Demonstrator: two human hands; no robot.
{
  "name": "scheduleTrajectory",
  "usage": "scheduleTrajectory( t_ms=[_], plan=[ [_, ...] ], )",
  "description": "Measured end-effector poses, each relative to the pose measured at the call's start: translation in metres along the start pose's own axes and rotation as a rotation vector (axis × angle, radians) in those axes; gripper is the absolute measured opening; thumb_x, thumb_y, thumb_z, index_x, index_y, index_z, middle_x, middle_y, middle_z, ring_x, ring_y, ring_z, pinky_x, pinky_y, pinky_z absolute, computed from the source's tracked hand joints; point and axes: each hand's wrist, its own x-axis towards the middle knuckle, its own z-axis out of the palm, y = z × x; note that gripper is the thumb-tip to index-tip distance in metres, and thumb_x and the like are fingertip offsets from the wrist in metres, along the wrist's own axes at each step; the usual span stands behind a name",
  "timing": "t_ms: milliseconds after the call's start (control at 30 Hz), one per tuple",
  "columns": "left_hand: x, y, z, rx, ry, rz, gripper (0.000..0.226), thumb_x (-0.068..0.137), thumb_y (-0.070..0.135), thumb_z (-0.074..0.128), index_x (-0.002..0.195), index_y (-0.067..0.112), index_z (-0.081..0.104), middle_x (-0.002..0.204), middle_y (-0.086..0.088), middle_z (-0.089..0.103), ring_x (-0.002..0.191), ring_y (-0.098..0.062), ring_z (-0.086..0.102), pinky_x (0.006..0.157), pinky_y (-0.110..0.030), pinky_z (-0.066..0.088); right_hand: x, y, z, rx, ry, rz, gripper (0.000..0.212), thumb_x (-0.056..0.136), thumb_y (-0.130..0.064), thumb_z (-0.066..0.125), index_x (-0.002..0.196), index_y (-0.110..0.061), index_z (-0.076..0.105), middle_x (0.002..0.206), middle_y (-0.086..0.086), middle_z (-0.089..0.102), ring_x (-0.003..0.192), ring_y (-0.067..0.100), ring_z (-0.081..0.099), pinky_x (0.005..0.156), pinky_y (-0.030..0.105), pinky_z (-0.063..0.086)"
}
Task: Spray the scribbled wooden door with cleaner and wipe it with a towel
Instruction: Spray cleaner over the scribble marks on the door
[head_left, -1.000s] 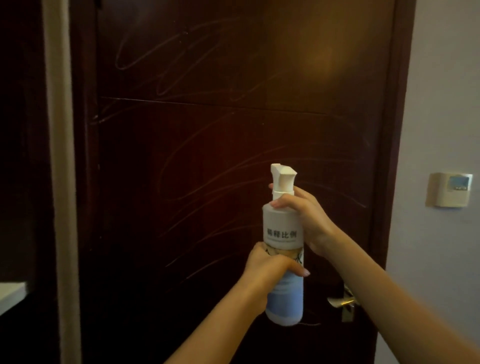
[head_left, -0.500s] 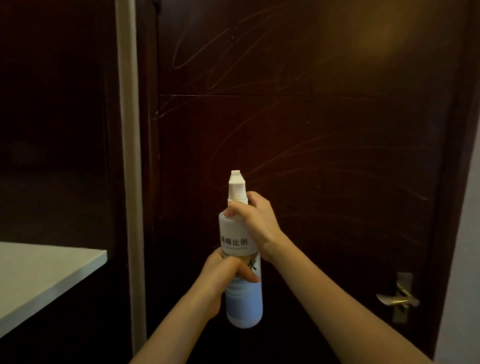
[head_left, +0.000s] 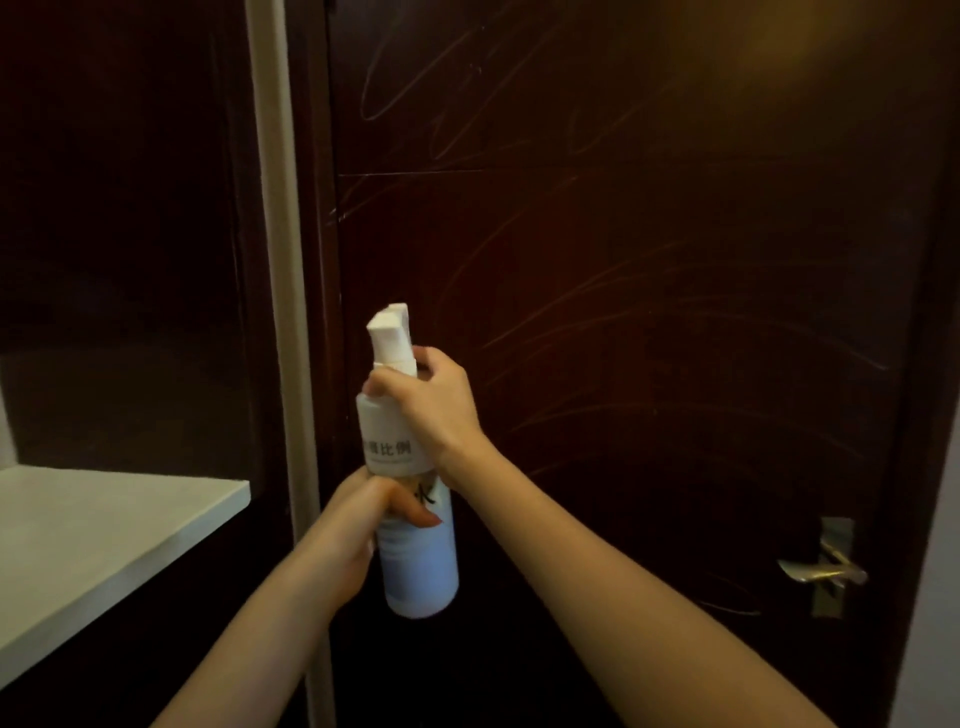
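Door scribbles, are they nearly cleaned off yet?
Not yet. Nothing looks done: pale scribbles cover the door, and I see no wet patches. In hand: the left hand grips the spray bottle round its middle, the right hand holds its neck under the nozzle. Left to do: spraying, then wiping; no towel is in view.

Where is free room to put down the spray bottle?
On the white ledge at left, bordered by the pale frame strip: its visible top is bare. Crowded at centre: left hand and right hand hold the spray bottle.
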Motion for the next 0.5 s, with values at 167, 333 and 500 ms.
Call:
scheduleTrajectory(
  t_ms=[167,333,500],
  plan=[
    [0.01,0.023,-0.012,0.026,0.004,0.103,0.057,0.061,-0.021,0.057,0.112,0.003,0.062,0.11,-0.016,0.063,0.114,-0.032,0.051,0.1,-0.048,0.04,0.011,-0.024,0.003,0.023,0.058,-0.067,0.038,0.072,-0.022,0.07,0.106,-0.014,0.055,0.091,-0.002,0.061,0.084,0.014,0.06,0.071,0.03,0.051],
    [0.016,0.004,-0.001,0.013,0.033,0.028,0.055,0.064,-0.023,0.059,0.114,0.0,0.057,0.094,-0.011,0.058,0.113,-0.034,0.047,0.094,-0.04,0.038,0.0,-0.013,-0.012,0.018,-0.059,-0.041,0.048,0.077,-0.018,0.067,0.122,-0.014,0.05,0.099,-0.002,0.06,0.085,0.009,0.057,0.066,0.022,0.043],
    [0.012,-0.043,0.025,0.006,-0.043,-0.031,0.087,0.018,0.001,0.068,0.105,0.005,0.064,0.106,-0.017,0.062,0.107,-0.032,0.053,0.098,-0.05,0.043,-0.022,0.025,-0.035,-0.013,-0.048,0.115,0.041,0.077,-0.018,0.067,0.116,-0.013,0.054,0.095,-0.001,0.06,0.082,0.011,0.056,0.066,0.024,0.044]
  ],
)
